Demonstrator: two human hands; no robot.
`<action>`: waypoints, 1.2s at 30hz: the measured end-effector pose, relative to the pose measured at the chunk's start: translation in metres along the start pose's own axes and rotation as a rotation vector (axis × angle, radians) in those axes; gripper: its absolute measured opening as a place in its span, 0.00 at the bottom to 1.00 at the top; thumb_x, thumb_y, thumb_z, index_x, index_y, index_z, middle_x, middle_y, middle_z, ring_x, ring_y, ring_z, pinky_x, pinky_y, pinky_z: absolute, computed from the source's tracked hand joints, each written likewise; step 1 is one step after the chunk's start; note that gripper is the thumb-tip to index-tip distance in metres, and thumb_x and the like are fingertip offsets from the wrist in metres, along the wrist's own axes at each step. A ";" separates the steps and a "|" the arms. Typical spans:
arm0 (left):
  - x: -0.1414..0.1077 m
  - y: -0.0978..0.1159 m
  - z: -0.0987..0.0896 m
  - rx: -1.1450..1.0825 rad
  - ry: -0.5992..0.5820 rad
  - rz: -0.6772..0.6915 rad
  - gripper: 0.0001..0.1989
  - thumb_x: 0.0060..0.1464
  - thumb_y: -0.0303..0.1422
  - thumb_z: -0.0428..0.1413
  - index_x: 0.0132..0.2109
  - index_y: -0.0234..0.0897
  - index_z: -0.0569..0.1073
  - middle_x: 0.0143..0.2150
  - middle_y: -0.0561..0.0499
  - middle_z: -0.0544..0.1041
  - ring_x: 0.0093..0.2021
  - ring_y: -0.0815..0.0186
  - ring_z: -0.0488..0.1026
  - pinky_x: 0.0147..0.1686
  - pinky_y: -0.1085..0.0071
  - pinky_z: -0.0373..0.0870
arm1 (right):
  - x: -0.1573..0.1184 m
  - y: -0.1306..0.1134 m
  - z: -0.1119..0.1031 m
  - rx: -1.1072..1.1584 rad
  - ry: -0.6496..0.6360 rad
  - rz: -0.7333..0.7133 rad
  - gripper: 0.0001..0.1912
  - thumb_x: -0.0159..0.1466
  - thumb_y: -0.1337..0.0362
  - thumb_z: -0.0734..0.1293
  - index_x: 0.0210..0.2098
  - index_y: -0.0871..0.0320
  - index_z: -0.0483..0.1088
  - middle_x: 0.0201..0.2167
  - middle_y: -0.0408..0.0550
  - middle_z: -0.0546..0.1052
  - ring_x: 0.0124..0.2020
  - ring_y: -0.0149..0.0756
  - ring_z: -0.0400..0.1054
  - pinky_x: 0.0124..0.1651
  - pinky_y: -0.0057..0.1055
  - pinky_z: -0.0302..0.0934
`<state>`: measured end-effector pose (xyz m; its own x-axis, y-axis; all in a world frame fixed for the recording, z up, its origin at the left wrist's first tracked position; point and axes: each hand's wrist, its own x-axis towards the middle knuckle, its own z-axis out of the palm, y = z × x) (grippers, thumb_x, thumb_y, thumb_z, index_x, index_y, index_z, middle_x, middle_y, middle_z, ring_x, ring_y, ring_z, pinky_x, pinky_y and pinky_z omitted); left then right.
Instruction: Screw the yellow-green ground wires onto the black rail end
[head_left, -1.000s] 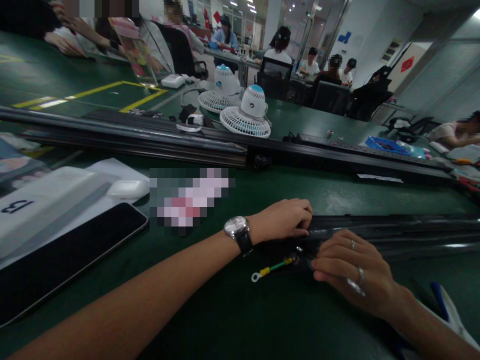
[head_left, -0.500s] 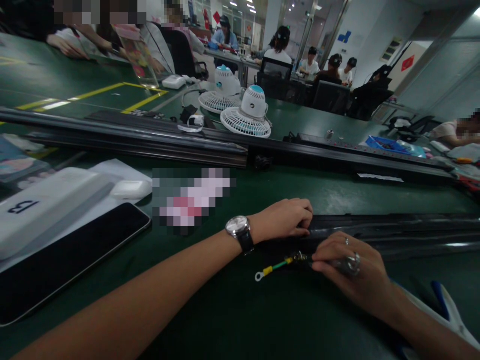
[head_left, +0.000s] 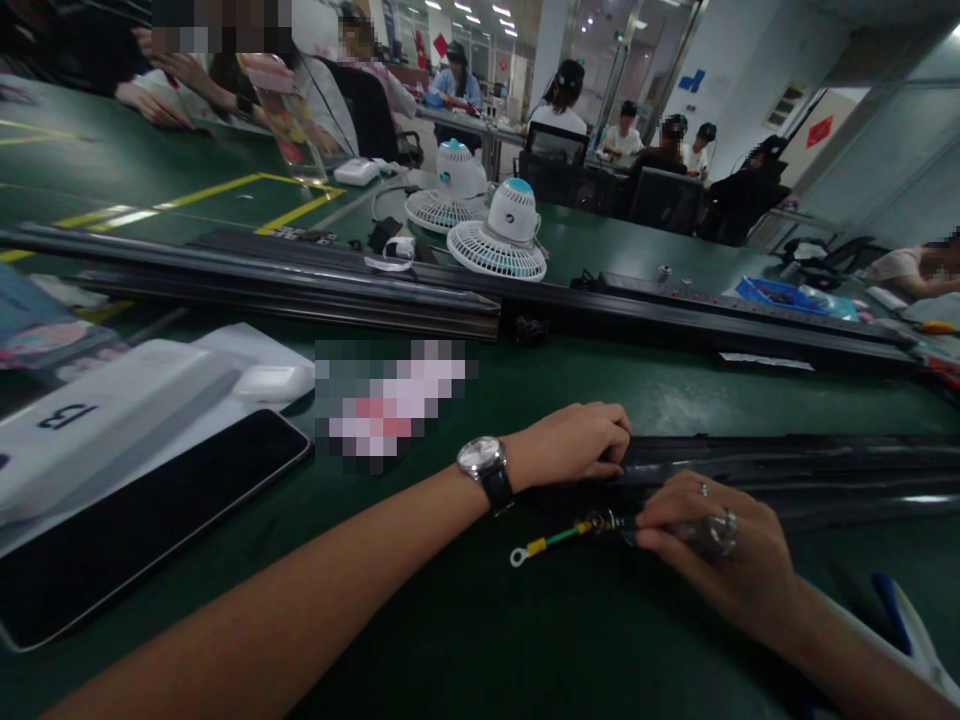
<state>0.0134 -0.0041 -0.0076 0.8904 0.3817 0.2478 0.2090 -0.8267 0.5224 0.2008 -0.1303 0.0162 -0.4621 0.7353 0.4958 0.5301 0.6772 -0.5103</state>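
My left hand (head_left: 576,442), with a watch (head_left: 482,460) at the wrist, curls its fingers over the near end of a long black bar (head_left: 832,478). In my right hand (head_left: 724,545), closed in a grip, is a screwdriver (head_left: 627,523); its handle lies mostly hidden in the palm and its tip points left. At that tip, by the end of the bar, sits a small metal fastener. From there a short yellow-green wire (head_left: 559,538) with a ring terminal (head_left: 519,557) sticks out over the table. What lies under my left fingers is hidden.
A black phone (head_left: 150,530), a white case (head_left: 97,420) and a blurred-out pink item (head_left: 397,400) lie left. Long dark rails (head_left: 300,285) cross the table behind, with two white fans (head_left: 499,235) beyond. White-and-blue handles (head_left: 911,630) lie at lower right. People sit further back.
The view has shifted slightly. My right hand and the screwdriver have moved a little to the right, while the ring terminal stays nearly where it was. My left hand keeps its place on the bar.
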 end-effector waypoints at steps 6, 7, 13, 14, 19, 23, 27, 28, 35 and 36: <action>0.000 0.000 0.000 0.027 -0.020 -0.007 0.05 0.57 0.32 0.61 0.34 0.36 0.74 0.50 0.48 0.72 0.48 0.63 0.70 0.48 0.68 0.65 | 0.000 0.004 0.004 -0.065 -0.041 -0.113 0.04 0.65 0.70 0.69 0.40 0.57 0.72 0.32 0.46 0.80 0.33 0.35 0.75 0.38 0.35 0.69; 0.000 0.000 0.000 0.029 -0.022 -0.007 0.05 0.57 0.32 0.61 0.34 0.36 0.74 0.50 0.48 0.71 0.48 0.63 0.69 0.48 0.68 0.66 | 0.001 0.004 0.004 -0.087 -0.051 -0.140 0.05 0.65 0.70 0.69 0.41 0.57 0.72 0.32 0.46 0.80 0.34 0.35 0.75 0.39 0.35 0.69; -0.001 -0.001 0.001 0.012 -0.015 0.014 0.03 0.57 0.30 0.61 0.35 0.36 0.74 0.50 0.48 0.71 0.48 0.64 0.70 0.48 0.68 0.65 | 0.001 -0.001 -0.003 -0.085 -0.041 -0.167 0.04 0.67 0.70 0.67 0.41 0.58 0.72 0.31 0.45 0.80 0.33 0.35 0.75 0.42 0.36 0.69; -0.001 -0.001 0.002 0.006 -0.009 0.018 0.04 0.57 0.30 0.61 0.35 0.36 0.74 0.50 0.48 0.72 0.48 0.64 0.70 0.48 0.68 0.65 | 0.000 -0.002 -0.004 -0.077 -0.036 -0.139 0.03 0.67 0.70 0.67 0.41 0.58 0.72 0.31 0.46 0.80 0.33 0.35 0.75 0.41 0.35 0.69; 0.000 -0.003 0.003 -0.008 0.009 0.027 0.04 0.57 0.30 0.61 0.34 0.36 0.74 0.49 0.48 0.72 0.48 0.63 0.70 0.48 0.67 0.65 | -0.002 0.000 -0.002 -0.070 -0.046 -0.107 0.04 0.65 0.69 0.69 0.40 0.58 0.72 0.32 0.46 0.80 0.33 0.35 0.75 0.38 0.33 0.69; 0.000 -0.004 0.003 0.001 0.001 0.029 0.04 0.57 0.30 0.61 0.34 0.36 0.74 0.49 0.48 0.72 0.48 0.63 0.70 0.48 0.68 0.65 | -0.002 0.006 0.002 -0.083 -0.050 -0.178 0.05 0.66 0.71 0.68 0.42 0.59 0.71 0.33 0.47 0.79 0.35 0.35 0.74 0.40 0.35 0.68; 0.000 -0.003 0.002 0.010 -0.008 0.023 0.03 0.57 0.30 0.61 0.35 0.36 0.75 0.49 0.48 0.72 0.48 0.64 0.70 0.47 0.68 0.66 | 0.000 0.006 0.000 -0.101 -0.047 -0.196 0.05 0.67 0.72 0.67 0.41 0.59 0.72 0.33 0.47 0.79 0.35 0.35 0.74 0.40 0.35 0.67; 0.000 -0.003 0.002 0.015 -0.010 0.021 0.03 0.57 0.30 0.61 0.35 0.36 0.75 0.49 0.48 0.72 0.48 0.64 0.70 0.47 0.68 0.65 | 0.000 0.004 -0.001 -0.098 -0.046 -0.182 0.04 0.67 0.72 0.67 0.41 0.60 0.72 0.33 0.47 0.79 0.34 0.35 0.74 0.40 0.35 0.67; 0.000 -0.004 0.002 0.026 -0.008 0.030 0.04 0.57 0.31 0.61 0.35 0.36 0.74 0.49 0.48 0.71 0.48 0.63 0.69 0.48 0.68 0.65 | -0.002 -0.001 -0.004 -0.040 -0.036 -0.074 0.03 0.66 0.69 0.69 0.40 0.59 0.72 0.32 0.47 0.80 0.33 0.34 0.74 0.38 0.33 0.68; 0.000 -0.004 0.002 0.025 -0.007 0.031 0.04 0.58 0.31 0.61 0.35 0.36 0.75 0.49 0.48 0.71 0.48 0.63 0.69 0.48 0.68 0.65 | -0.002 -0.001 -0.003 -0.039 -0.036 -0.074 0.03 0.66 0.69 0.69 0.40 0.59 0.72 0.32 0.47 0.80 0.33 0.34 0.74 0.37 0.33 0.68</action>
<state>0.0135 -0.0016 -0.0114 0.8992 0.3534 0.2580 0.1917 -0.8482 0.4938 0.2036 -0.1323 0.0180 -0.5258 0.6842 0.5054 0.5202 0.7287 -0.4453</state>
